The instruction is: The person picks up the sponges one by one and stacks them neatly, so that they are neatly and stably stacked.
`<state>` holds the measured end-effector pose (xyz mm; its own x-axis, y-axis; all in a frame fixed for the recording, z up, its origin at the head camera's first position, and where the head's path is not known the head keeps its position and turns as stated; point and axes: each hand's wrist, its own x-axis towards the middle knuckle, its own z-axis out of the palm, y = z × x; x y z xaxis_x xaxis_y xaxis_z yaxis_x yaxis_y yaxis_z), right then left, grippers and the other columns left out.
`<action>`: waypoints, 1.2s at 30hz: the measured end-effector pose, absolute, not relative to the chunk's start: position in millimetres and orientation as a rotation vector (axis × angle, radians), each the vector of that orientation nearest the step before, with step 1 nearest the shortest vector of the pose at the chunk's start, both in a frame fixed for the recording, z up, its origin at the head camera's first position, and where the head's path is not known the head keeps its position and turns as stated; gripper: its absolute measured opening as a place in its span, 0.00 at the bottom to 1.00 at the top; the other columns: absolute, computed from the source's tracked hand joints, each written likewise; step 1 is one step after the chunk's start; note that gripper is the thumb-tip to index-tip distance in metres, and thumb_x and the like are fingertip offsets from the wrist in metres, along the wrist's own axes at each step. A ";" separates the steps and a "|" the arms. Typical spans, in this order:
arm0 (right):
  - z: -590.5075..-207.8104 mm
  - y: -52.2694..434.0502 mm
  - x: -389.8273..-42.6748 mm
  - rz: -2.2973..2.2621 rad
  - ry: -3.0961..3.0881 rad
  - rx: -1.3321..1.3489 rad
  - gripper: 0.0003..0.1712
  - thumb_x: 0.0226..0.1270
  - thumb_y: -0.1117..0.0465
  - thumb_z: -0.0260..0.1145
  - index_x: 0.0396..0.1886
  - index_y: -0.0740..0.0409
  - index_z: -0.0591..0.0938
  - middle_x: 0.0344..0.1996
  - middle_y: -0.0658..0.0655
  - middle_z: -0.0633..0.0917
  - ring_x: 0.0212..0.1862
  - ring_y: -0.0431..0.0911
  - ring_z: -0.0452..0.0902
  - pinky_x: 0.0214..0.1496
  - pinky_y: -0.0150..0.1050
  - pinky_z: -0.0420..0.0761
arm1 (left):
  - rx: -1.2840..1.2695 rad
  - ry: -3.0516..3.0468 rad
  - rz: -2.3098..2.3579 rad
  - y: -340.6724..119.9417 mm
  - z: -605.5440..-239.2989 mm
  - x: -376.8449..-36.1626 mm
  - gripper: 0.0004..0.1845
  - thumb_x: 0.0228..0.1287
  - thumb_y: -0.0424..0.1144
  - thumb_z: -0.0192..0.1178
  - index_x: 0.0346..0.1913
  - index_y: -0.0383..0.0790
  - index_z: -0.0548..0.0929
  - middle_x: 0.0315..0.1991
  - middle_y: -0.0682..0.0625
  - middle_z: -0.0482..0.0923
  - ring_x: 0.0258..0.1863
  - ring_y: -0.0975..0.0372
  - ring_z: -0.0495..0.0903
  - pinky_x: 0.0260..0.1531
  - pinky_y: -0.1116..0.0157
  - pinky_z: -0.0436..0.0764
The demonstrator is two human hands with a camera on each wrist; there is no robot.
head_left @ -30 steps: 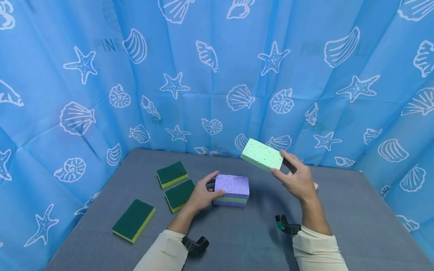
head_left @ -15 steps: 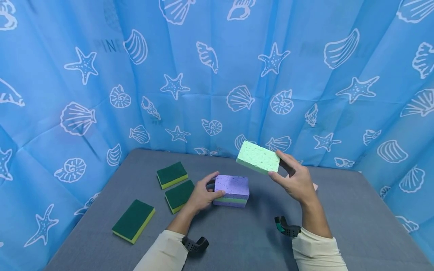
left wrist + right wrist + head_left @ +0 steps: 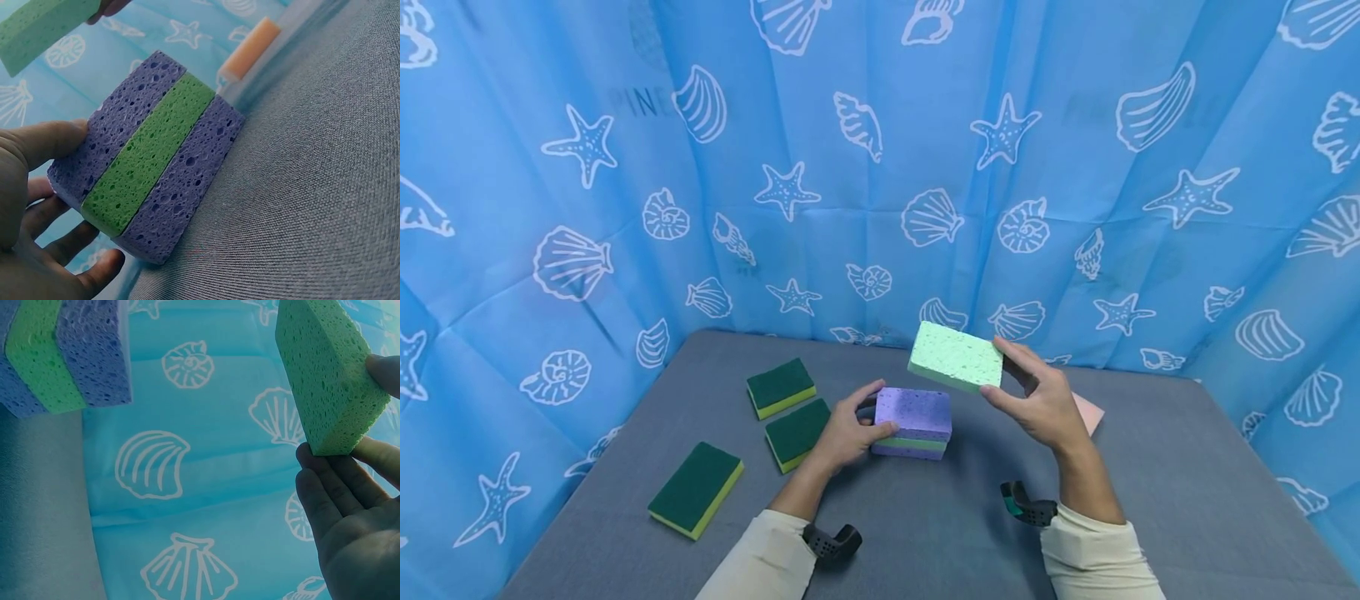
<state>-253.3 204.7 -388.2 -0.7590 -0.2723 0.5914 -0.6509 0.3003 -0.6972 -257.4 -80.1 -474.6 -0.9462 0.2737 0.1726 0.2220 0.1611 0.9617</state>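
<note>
Sleeves come first from my seat, cream cuffs at the bottom edge of the head view. Ahead of them my left hand (image 3: 844,435) rests on the grey table (image 3: 925,533), its fingers (image 3: 59,139) curled round the near-left end of the sponge stack (image 3: 913,422): thumb on the upper purple layer, the rest wrapped under the end. I count purple, green, purple in that stack, and it lies flat on the table at about the middle.

My right hand (image 3: 1037,407) is raised off the table to the right of the stack. Its fingers (image 3: 325,487) clamp the green sponge (image 3: 956,357) by its right end, thumb beneath and fingertips on the far edge, so the sponge juts out leftward from the grip. It hangs tilted in the air, above and just behind the stack, not touching it.

Left of the stack lie three dark green scouring pads (image 3: 696,488) with yellow undersides. A pink sponge (image 3: 1088,412) peeks out behind my right hand. Farthest off, the blue shell-print curtain (image 3: 880,167) carries faint grey letters reading "PINE"; the rest I cannot make out.
</note>
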 end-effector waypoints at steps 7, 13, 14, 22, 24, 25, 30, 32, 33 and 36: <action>-376.8 191.6 -243.5 1.439 -2.276 0.844 0.37 0.54 0.79 0.70 0.65 0.78 0.66 0.59 0.73 0.71 0.60 0.62 0.68 0.61 0.33 0.68 | 0.521 2.348 1.933 -80.8 -444.4 -240.8 0.35 0.62 0.30 0.64 0.70 0.28 0.62 0.65 0.30 0.63 0.61 0.41 0.67 0.55 0.47 0.72; -382.9 187.4 -247.8 1.464 -2.295 0.886 0.38 0.56 0.76 0.70 0.66 0.75 0.66 0.60 0.71 0.71 0.62 0.61 0.68 0.61 0.36 0.69 | 0.521 2.343 1.958 -81.6 -463.2 -252.5 0.37 0.62 0.34 0.66 0.71 0.32 0.63 0.66 0.34 0.64 0.61 0.43 0.67 0.55 0.48 0.72; -388.1 188.4 -251.3 1.469 -2.293 0.896 0.38 0.57 0.75 0.70 0.67 0.74 0.66 0.61 0.70 0.71 0.62 0.60 0.68 0.61 0.37 0.69 | 0.521 2.343 1.963 -81.8 -468.2 -255.4 0.37 0.61 0.35 0.67 0.71 0.33 0.63 0.66 0.35 0.64 0.62 0.44 0.67 0.55 0.49 0.72; -406.6 185.4 -261.5 1.454 -2.343 0.906 0.38 0.58 0.72 0.71 0.68 0.69 0.67 0.62 0.67 0.71 0.62 0.58 0.69 0.61 0.45 0.69 | 0.521 2.331 1.980 -82.6 -478.4 -260.4 0.38 0.60 0.38 0.69 0.71 0.36 0.64 0.67 0.36 0.62 0.58 0.44 0.72 0.52 0.50 0.75; -400.1 180.6 -256.1 1.438 -2.361 0.909 0.37 0.58 0.73 0.70 0.67 0.73 0.67 0.61 0.70 0.71 0.61 0.61 0.69 0.60 0.47 0.69 | 0.519 2.326 1.983 -82.7 -478.8 -260.6 0.38 0.60 0.38 0.69 0.71 0.37 0.64 0.67 0.36 0.63 0.57 0.45 0.73 0.51 0.51 0.76; -397.0 178.4 -253.5 1.428 -2.371 0.909 0.37 0.58 0.74 0.70 0.67 0.75 0.67 0.61 0.72 0.71 0.61 0.62 0.69 0.60 0.48 0.69 | 0.521 2.317 1.988 -82.7 -479.0 -260.5 0.38 0.60 0.38 0.69 0.71 0.37 0.64 0.67 0.36 0.63 0.56 0.45 0.74 0.50 0.52 0.76; -385.3 170.8 -243.9 1.395 -2.437 0.887 0.36 0.57 0.74 0.70 0.64 0.79 0.67 0.60 0.74 0.71 0.61 0.65 0.68 0.59 0.52 0.70 | 0.550 2.297 2.009 -82.1 -479.7 -261.1 0.39 0.59 0.35 0.69 0.72 0.33 0.62 0.65 0.34 0.63 0.54 0.45 0.75 0.47 0.54 0.78; -384.9 169.6 -243.6 1.402 -2.451 0.884 0.36 0.57 0.74 0.70 0.64 0.79 0.67 0.60 0.75 0.70 0.61 0.66 0.68 0.59 0.54 0.69 | 0.556 2.294 2.015 -81.8 -479.5 -260.8 0.40 0.60 0.34 0.68 0.72 0.31 0.61 0.65 0.32 0.63 0.54 0.43 0.75 0.47 0.53 0.79; -384.9 169.2 -243.6 1.407 -2.456 0.885 0.36 0.57 0.74 0.70 0.64 0.79 0.67 0.60 0.75 0.70 0.61 0.66 0.67 0.59 0.54 0.69 | 0.557 2.292 2.019 -81.7 -479.5 -260.8 0.40 0.60 0.33 0.68 0.72 0.30 0.60 0.65 0.31 0.62 0.53 0.42 0.75 0.46 0.52 0.79; -385.6 168.3 -244.1 1.430 -2.462 0.892 0.36 0.57 0.73 0.71 0.64 0.78 0.67 0.61 0.75 0.70 0.62 0.66 0.67 0.59 0.55 0.69 | 0.544 2.304 2.012 -81.6 -478.9 -260.5 0.40 0.59 0.33 0.68 0.72 0.30 0.60 0.65 0.31 0.62 0.54 0.42 0.74 0.47 0.52 0.78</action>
